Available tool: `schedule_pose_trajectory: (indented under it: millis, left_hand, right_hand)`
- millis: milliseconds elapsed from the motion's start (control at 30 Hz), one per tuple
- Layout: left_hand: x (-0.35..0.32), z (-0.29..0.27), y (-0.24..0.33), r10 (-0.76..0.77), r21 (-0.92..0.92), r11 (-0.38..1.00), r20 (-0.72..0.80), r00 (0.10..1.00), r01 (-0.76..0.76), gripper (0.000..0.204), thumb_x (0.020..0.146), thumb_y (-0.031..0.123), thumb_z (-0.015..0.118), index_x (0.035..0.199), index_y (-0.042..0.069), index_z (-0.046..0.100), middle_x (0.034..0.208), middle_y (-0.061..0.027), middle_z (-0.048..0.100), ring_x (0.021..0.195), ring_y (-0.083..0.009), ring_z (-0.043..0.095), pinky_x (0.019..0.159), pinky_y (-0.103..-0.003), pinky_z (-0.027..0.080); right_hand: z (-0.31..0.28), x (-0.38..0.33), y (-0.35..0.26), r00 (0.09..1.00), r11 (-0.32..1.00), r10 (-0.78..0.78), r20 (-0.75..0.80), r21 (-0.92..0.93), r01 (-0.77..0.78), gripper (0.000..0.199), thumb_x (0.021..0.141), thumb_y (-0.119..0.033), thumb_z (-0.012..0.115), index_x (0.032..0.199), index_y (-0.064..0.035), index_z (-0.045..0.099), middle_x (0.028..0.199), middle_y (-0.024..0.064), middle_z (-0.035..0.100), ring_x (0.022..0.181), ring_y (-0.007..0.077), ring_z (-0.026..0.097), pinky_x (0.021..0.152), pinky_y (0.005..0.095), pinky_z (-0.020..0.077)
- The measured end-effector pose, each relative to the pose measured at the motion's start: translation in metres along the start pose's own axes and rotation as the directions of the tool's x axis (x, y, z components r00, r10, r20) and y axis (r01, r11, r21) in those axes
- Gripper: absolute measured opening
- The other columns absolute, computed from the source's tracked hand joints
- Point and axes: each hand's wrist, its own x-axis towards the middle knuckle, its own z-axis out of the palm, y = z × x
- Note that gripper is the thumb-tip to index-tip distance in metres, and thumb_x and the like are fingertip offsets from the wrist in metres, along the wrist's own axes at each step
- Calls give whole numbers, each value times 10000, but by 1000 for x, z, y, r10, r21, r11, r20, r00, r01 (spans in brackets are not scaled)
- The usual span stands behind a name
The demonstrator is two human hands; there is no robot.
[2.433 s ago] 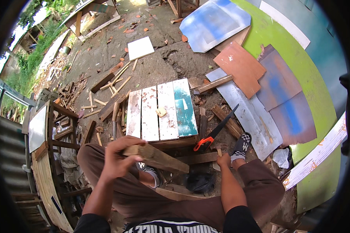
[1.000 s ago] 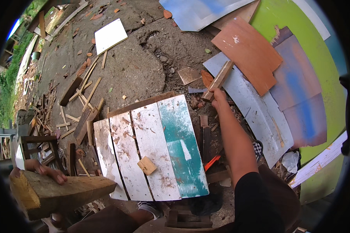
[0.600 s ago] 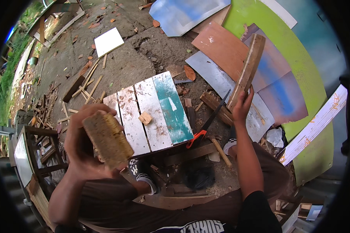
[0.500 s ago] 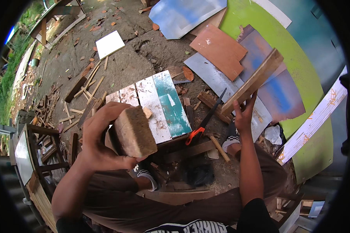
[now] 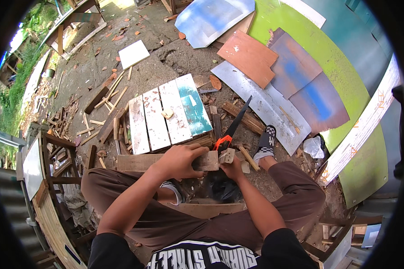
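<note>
My left hand (image 5: 177, 162) grips a thick wooden plank (image 5: 137, 162) from above, close to one end; the plank lies crosswise above my lap, along the near side of a low slatted stand (image 5: 153, 117). Against that end is the butt of a wooden strip (image 5: 227, 155), held by my right hand (image 5: 232, 169). Most of the strip's length and part of my right fingers are hidden. Just beyond my right hand is a handsaw (image 5: 236, 120) with a black blade and an orange handle, pointing away. A small wood offcut (image 5: 167, 113) rests on the stand's white slats.
Scrap sticks (image 5: 107, 101) litter the ground at the left. A white square board (image 5: 133, 54) lies farther off. Painted sheets, a brown panel (image 5: 248, 58) and a large green sheet (image 5: 341, 76) spread at the right. A wooden frame (image 5: 54, 166) stands at my left.
My left hand has lowered and turned the plank crosswise. My right hand has come down and inward with the strip, so the two pieces now meet in front of me.
</note>
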Motion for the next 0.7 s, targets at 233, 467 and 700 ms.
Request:
schedule_pose_trajectory:
  millis: [233,467,700]
  left_hand:
    - [12,56,-18,-21,-53,998,-24,999,20,819,764,414,871,1458,68,606,1283,-145,697,1106,-385,716,938,-482,587]
    - [20,60,-26,-46,8,999,21,999,45,828,739,408,892,1439,53,628,1299,-147,703,1117,-377,716,963,-460,587]
    - [24,64,-23,-68,38,997,0,998,68,825,734,430,889,1433,71,638,1285,-139,711,1095,-375,724,945,-459,591]
  right_hand:
    - [21,-2,18,999,991,4,52,-135,4,686,780,-1,884,1394,-64,584,1328,203,638,1268,443,626,1018,488,550]
    - [6,1,0,985,994,56,165,-106,-39,667,797,8,872,1391,-74,579,1318,166,631,1294,423,607,1040,493,538]
    - [3,6,-4,976,989,60,208,-143,-31,697,778,-21,890,1405,-70,588,1317,165,636,1277,409,623,1044,475,537]
